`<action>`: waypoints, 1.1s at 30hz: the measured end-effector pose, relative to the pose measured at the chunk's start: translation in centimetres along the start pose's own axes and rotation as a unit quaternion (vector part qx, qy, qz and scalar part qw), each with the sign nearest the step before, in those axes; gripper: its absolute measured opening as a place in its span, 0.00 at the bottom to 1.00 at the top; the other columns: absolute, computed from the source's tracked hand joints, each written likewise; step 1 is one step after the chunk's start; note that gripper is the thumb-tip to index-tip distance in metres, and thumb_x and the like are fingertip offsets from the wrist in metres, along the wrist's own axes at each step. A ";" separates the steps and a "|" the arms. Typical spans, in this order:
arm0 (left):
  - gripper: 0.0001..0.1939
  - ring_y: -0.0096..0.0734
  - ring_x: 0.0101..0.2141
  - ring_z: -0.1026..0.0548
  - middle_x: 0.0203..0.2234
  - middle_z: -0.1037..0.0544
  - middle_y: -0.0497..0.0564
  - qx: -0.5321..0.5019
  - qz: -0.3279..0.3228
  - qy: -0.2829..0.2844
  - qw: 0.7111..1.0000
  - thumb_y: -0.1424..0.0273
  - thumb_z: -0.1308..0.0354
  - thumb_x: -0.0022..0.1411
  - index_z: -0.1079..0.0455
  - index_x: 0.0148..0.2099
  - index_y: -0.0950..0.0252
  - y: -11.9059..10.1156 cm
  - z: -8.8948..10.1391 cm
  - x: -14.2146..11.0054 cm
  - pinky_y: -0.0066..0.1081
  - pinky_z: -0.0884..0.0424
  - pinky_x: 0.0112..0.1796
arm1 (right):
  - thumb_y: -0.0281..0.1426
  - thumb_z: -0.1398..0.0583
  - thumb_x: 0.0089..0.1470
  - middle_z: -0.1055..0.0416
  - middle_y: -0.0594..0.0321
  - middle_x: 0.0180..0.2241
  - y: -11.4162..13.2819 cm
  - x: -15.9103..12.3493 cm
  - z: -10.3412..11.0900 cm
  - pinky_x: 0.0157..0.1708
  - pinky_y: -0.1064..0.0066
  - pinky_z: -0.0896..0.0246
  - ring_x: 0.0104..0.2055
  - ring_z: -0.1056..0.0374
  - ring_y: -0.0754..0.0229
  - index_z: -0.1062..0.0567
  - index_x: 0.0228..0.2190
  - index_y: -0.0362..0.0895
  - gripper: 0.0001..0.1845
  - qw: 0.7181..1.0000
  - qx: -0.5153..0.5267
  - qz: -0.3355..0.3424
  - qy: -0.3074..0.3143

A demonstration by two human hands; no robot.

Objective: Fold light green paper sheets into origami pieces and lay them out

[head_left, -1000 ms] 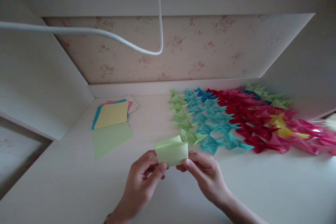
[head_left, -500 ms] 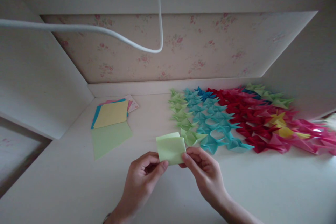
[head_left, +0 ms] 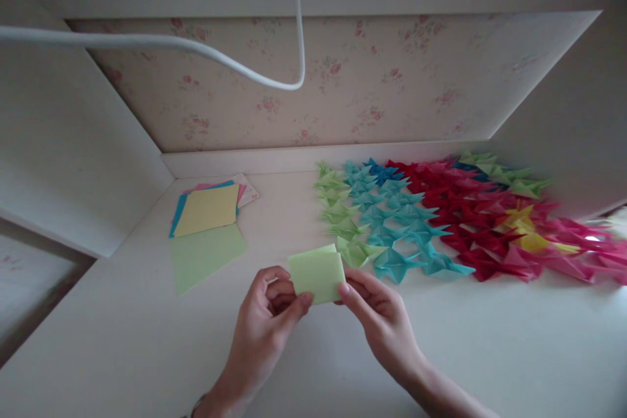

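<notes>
A folded light-green paper (head_left: 317,272) is held just above the white desk (head_left: 490,353). My left hand (head_left: 267,323) pinches its lower left corner between thumb and fingers. My right hand (head_left: 379,320) pinches its lower right edge. Right behind the paper lie rows of folded paper figures (head_left: 416,215) in green, teal, red, pink and yellow.
A stack of flat coloured sheets (head_left: 208,209) with a yellow one on top lies at the back left, and a loose green sheet (head_left: 206,256) in front of it. A white cable (head_left: 196,55) hangs across the top. Floral wallpaper backs the desk; walls close both sides.
The green paper went from a wide folded strip to a squarer, more compact shape. Both hands shifted slightly up and away with it.
</notes>
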State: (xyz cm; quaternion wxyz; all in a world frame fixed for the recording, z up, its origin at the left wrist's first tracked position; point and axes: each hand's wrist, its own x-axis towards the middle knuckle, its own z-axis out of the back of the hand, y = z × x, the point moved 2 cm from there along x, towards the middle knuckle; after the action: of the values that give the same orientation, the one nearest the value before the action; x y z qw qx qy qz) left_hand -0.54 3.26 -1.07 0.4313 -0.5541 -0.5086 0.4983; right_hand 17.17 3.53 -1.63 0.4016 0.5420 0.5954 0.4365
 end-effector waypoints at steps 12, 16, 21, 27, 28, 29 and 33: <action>0.12 0.32 0.28 0.24 0.25 0.19 0.50 0.108 0.047 0.091 0.989 0.60 0.34 0.59 0.21 0.36 0.64 0.4 -0.3 0.0 0.24 0.30 0.30 | 0.45 0.37 0.56 0.22 0.60 0.25 0.2 0.1 1.2 0.27 0.73 0.38 0.28 0.32 0.58 0.16 0.27 0.43 0.19 0.973 -0.208 0.026 -0.096; 0.12 0.33 0.28 0.24 0.25 0.19 0.50 0.109 0.046 0.088 0.989 0.60 0.34 0.59 0.21 0.35 0.64 0.4 -0.5 -0.1 0.25 0.30 0.30 | 0.45 0.37 0.56 0.24 0.61 0.22 0.1 0.0 1.3 0.25 0.74 0.40 0.26 0.33 0.59 0.16 0.26 0.43 0.20 0.963 -0.241 0.036 -0.119; 0.12 0.32 0.27 0.25 0.24 0.20 0.50 0.110 0.045 0.097 0.988 0.60 0.35 0.59 0.21 0.34 0.64 0.1 -0.7 -0.1 0.25 0.31 0.29 | 0.45 0.37 0.56 0.24 0.61 0.21 0.2 0.1 1.2 0.23 0.75 0.40 0.24 0.34 0.60 0.17 0.24 0.42 0.21 0.957 -0.253 0.052 -0.129; 0.15 0.33 0.29 0.23 0.26 0.20 0.51 0.090 0.055 0.097 0.990 0.57 0.34 0.59 0.23 0.36 0.65 0.8 -0.7 0.0 0.27 0.29 0.32 | 0.44 0.38 0.57 0.25 0.61 0.20 -0.2 0.2 1.4 0.22 0.76 0.41 0.22 0.35 0.62 0.18 0.23 0.42 0.21 0.946 -0.285 0.084 -0.130; 0.16 0.34 0.29 0.23 0.27 0.19 0.52 0.079 0.060 0.099 0.990 0.56 0.34 0.59 0.23 0.36 0.65 0.9 -0.7 0.0 0.28 0.28 0.33 | 0.43 0.38 0.58 0.25 0.61 0.20 -0.2 0.2 1.4 0.22 0.76 0.41 0.22 0.34 0.62 0.18 0.22 0.42 0.21 0.945 -0.289 0.091 -0.125; 0.17 0.34 0.30 0.22 0.28 0.19 0.52 0.066 0.067 0.104 0.990 0.56 0.34 0.59 0.24 0.37 0.66 0.9 -0.7 0.0 0.28 0.27 0.33 | 0.43 0.38 0.58 0.25 0.61 0.20 -0.2 0.2 1.5 0.22 0.76 0.41 0.22 0.34 0.62 0.18 0.22 0.42 0.21 0.944 -0.292 0.099 -0.119; 0.21 0.35 0.30 0.20 0.29 0.18 0.54 0.035 0.122 0.136 0.983 0.53 0.34 0.57 0.23 0.40 0.67 1.1 -0.9 -0.1 0.28 0.26 0.31 | 0.42 0.39 0.59 0.25 0.62 0.20 -0.2 0.3 1.6 0.22 0.76 0.41 0.21 0.34 0.63 0.19 0.22 0.42 0.20 0.939 -0.303 0.124 -0.108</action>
State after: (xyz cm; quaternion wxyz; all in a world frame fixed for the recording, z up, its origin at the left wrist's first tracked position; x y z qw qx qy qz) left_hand 0.49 3.06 -2.04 0.4514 -0.6591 -0.3566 0.4844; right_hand 18.59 4.00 -2.34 0.5511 0.5085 0.3159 0.5813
